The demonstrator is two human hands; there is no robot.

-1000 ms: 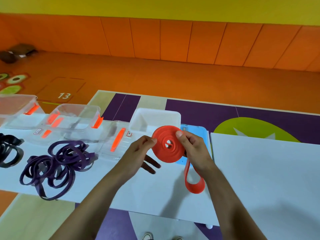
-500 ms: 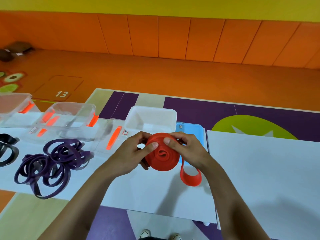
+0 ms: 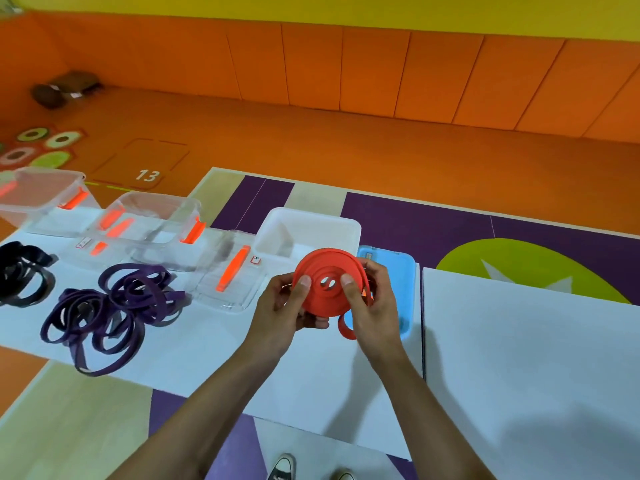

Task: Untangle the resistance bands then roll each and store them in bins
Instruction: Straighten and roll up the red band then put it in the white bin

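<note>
Centrally in the head view, a person holds a red resistance band (image 3: pixel 325 263), wound into a flat coil, above a white desk (image 3: pixel 207 358). The left hand (image 3: pixel 280 310) and the right hand (image 3: pixel 375 306) both grip the coil, thumbs pressed on its near face and fingers curled behind. A short loose tail (image 3: pixel 346 329) hangs below, so the rolling looks nearly done.

The band looks like soft, light, springy rubber. A coil like this would likely unwind if released, so it is best pinched across its flat faces, with the tail tucked under a finger.

Just behind the coil stands one white bin (image 3: pixel 308 230). Two clear bins (image 3: pixel 156 216) stand further left, making three bins. One blue lid (image 3: pixel 405 278) lies under the right hand, and one clear lid with an orange clip (image 3: pixel 228 282) lies beside the white bin. Other clear lids are hard to count.

One tangle of purple bands (image 3: pixel 114 306) lies at left; the number in it cannot be told. One heap of black bands (image 3: pixel 20 275) is cut by the frame edge.
</note>
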